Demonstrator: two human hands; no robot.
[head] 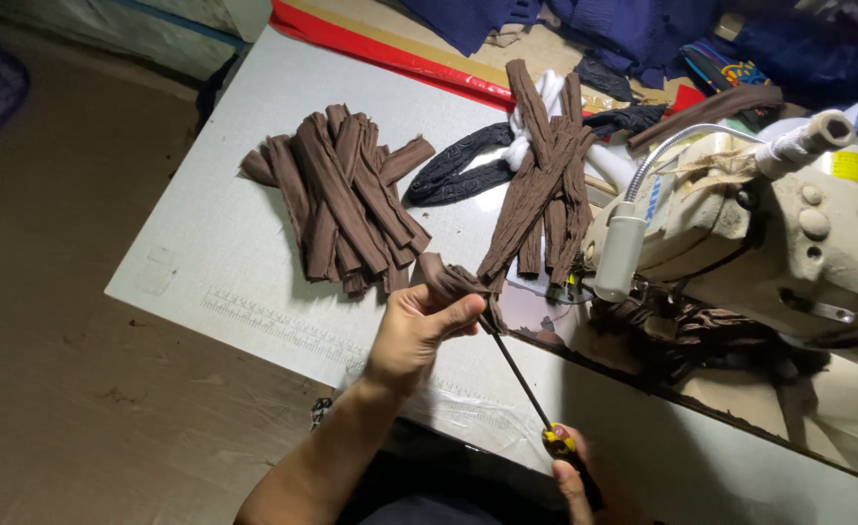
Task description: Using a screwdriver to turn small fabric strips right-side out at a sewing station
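My left hand (417, 329) pinches a scrunched brown fabric tube (453, 282) just above the table's front edge. My right hand (577, 481), low in the frame, grips the yellow and black handle of a screwdriver (521, 377). Its thin dark shaft runs up and left into the end of the tube held by the left hand. A pile of several finished brown fabric tubes (346, 199) lies on the white table (215, 243) to the left. Another bundle of long brown tubes (546, 175) lies at the middle, against the sewing machine.
A cream sewing machine (789, 233) with a flexible lamp (623, 248) stands on the right. Dark fabric pieces (468, 165) and white cord (536, 117) lie behind the bundle. A red strip (390, 53) and blue cloth (633, 29) sit at the far edge. Brown floor (60, 340) lies to the left.
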